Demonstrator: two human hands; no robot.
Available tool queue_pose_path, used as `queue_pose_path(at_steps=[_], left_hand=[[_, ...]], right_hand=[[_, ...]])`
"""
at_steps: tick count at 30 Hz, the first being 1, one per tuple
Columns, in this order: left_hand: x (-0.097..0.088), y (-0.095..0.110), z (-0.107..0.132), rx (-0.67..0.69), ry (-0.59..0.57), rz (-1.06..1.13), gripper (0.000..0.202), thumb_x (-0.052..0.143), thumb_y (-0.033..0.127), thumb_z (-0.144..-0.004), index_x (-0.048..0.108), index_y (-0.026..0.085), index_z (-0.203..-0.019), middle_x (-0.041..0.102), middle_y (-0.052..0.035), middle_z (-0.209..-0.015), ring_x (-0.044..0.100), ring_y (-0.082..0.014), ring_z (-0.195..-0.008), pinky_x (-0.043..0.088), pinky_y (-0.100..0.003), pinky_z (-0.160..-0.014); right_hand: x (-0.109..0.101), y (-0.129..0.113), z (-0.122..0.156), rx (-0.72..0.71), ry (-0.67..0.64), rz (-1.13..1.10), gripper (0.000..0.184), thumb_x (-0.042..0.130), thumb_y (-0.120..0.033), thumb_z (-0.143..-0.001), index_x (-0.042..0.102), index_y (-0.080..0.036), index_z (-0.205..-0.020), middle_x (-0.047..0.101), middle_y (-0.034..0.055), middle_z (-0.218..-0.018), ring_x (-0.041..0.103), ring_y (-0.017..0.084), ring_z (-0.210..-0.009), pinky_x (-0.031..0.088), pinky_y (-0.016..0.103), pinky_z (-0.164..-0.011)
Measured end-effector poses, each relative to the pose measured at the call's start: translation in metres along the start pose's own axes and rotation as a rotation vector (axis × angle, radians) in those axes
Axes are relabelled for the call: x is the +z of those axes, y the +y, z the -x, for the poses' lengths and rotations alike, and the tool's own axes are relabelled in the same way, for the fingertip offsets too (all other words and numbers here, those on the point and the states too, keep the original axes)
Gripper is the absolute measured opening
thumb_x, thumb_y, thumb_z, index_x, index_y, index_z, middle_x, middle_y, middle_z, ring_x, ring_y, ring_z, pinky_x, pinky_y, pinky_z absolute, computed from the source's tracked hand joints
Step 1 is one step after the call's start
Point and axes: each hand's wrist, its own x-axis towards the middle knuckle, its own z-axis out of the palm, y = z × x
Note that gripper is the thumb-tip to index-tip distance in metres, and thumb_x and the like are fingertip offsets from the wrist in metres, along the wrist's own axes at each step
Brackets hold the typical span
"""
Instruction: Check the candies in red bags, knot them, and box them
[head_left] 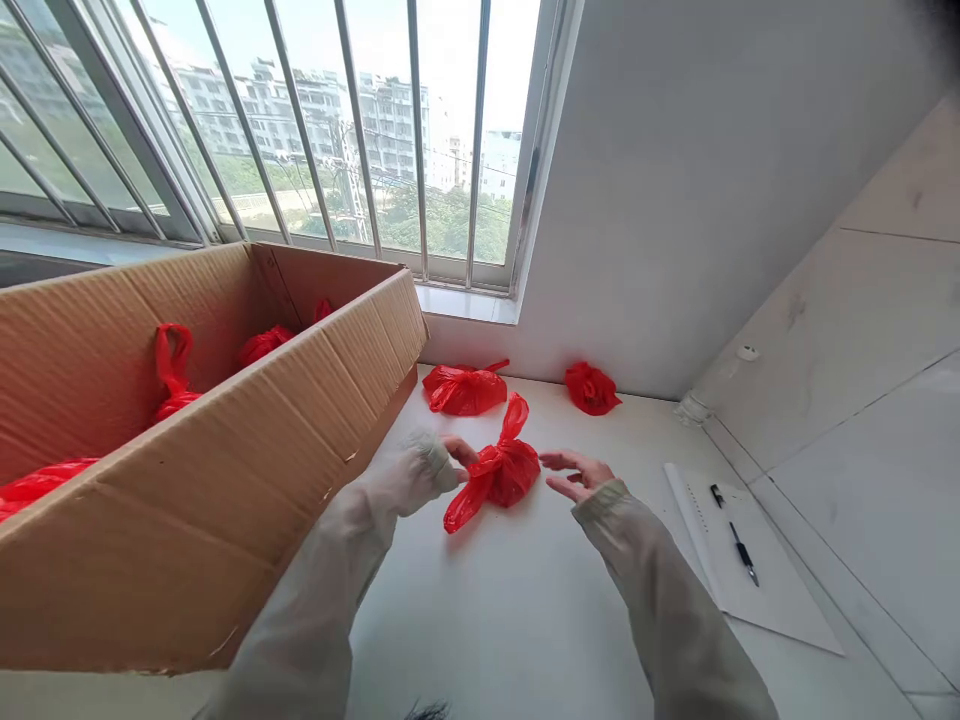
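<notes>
A knotted red plastic bag (508, 474) sits on the white table between my hands, its two handle loops sticking out up and down-left. My left hand (459, 457) is at the bag's left side, fingers apart; whether they touch the plastic I cannot tell. Just off the bag's right side, my right hand (581, 472) has its thumb and fingers spread, holding nothing. Behind lie a second red bag (466, 390), near the wall, and a crumpled red bag (591, 388) further right. What the bags contain is hidden.
A large open cardboard box (247, 470) with several red bags inside fills the left. On the right lies a notebook (765, 580) with a black pen (742, 552) and its cap (717, 495). A barred window (360, 150) and walls stand behind the table.
</notes>
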Motion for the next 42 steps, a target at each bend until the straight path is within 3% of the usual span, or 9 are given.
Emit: queue_pose_path(at_steps=[2,4,6,9,18,22,31,38,42], left_hand=[[0.002,-0.001,-0.025,0.010,-0.034,-0.057,0.032,0.061,0.037,-0.096,0.060,0.016,-0.120,0.063,-0.0084,-0.118,0.064,-0.0221,-0.098,0.056,-0.041,-0.084],[0.012,-0.003,-0.048,0.017,-0.057,-0.106,0.034,0.064,0.037,-0.094,0.060,0.016,-0.120,0.062,-0.0092,-0.120,0.063,-0.0231,-0.101,0.055,-0.044,-0.087],[0.026,-0.006,-0.065,0.026,-0.080,-0.138,0.033,0.065,0.037,-0.094,0.061,0.016,-0.119,0.062,-0.0092,-0.119,0.063,-0.0234,-0.102,0.054,-0.045,-0.089],[0.045,-0.018,-0.079,0.042,-0.103,-0.144,0.029,0.063,0.037,-0.095,0.062,0.016,-0.115,0.063,-0.0083,-0.115,0.063,-0.0219,-0.098,0.055,-0.043,-0.087],[0.065,-0.055,-0.081,0.130,-0.079,-0.037,0.027,0.063,0.038,-0.095,0.064,0.014,-0.107,0.065,-0.0056,-0.105,0.065,-0.0202,-0.091,0.056,-0.039,-0.081],[0.059,-0.056,-0.077,0.154,-0.042,-0.016,0.024,0.063,0.036,-0.095,0.064,0.014,-0.105,0.066,-0.0058,-0.104,0.064,-0.0191,-0.090,0.056,-0.038,-0.081],[0.040,-0.075,-0.080,0.117,-0.018,-0.005,0.025,0.062,0.039,-0.096,0.064,0.014,-0.093,0.064,-0.0021,-0.089,0.062,-0.0150,-0.076,0.055,-0.032,-0.071],[0.022,-0.072,-0.060,-0.044,-0.078,-0.109,0.026,0.063,0.039,-0.095,0.063,0.013,-0.090,0.063,-0.0004,-0.083,0.062,-0.0149,-0.073,0.054,-0.031,-0.068],[0.012,-0.053,-0.050,-0.152,-0.148,-0.187,0.025,0.062,0.038,-0.095,0.062,0.014,-0.092,0.060,0.0001,-0.082,0.057,-0.0127,-0.067,0.051,-0.027,-0.062]], right_hand=[[0.024,-0.002,-0.052,-0.012,0.047,0.036,0.038,0.067,-0.027,-0.080,0.069,-0.027,-0.117,0.070,0.0080,-0.118,0.065,0.023,-0.107,0.051,0.037,-0.090],[0.048,-0.001,-0.085,-0.013,0.064,0.092,0.043,0.078,-0.024,-0.066,0.072,-0.024,-0.108,0.070,0.0089,-0.113,0.063,0.025,-0.105,0.048,0.039,-0.093],[0.066,0.005,-0.099,-0.010,0.053,0.143,0.046,0.082,-0.020,-0.056,0.073,-0.022,-0.101,0.071,0.0081,-0.104,0.063,0.026,-0.100,0.048,0.038,-0.090],[0.077,0.020,-0.101,-0.023,0.019,0.187,0.040,0.081,-0.017,-0.056,0.073,-0.022,-0.095,0.072,0.0063,-0.096,0.065,0.024,-0.091,0.048,0.034,-0.084],[0.071,0.024,-0.079,-0.097,0.022,0.177,0.008,0.063,-0.019,-0.070,0.062,-0.023,-0.077,0.071,0.0002,-0.075,0.063,0.016,-0.069,0.047,0.024,-0.068],[0.068,0.019,-0.077,-0.129,0.061,0.166,0.005,0.056,-0.020,-0.070,0.055,-0.024,-0.069,0.065,-0.0015,-0.065,0.059,0.015,-0.061,0.045,0.024,-0.061],[0.043,0.022,-0.071,-0.118,0.140,0.154,0.005,0.049,-0.020,-0.067,0.047,-0.024,-0.066,0.062,-0.0021,-0.063,0.057,0.015,-0.061,0.043,0.024,-0.064],[0.028,0.025,-0.068,-0.115,0.123,0.184,0.003,0.046,-0.021,-0.067,0.046,-0.024,-0.067,0.061,-0.0021,-0.065,0.056,0.015,-0.063,0.041,0.024,-0.065],[0.029,0.028,-0.063,-0.114,0.053,0.225,0.007,0.050,-0.018,-0.065,0.049,-0.024,-0.066,0.060,-0.0033,-0.062,0.054,0.014,-0.059,0.040,0.024,-0.061]])
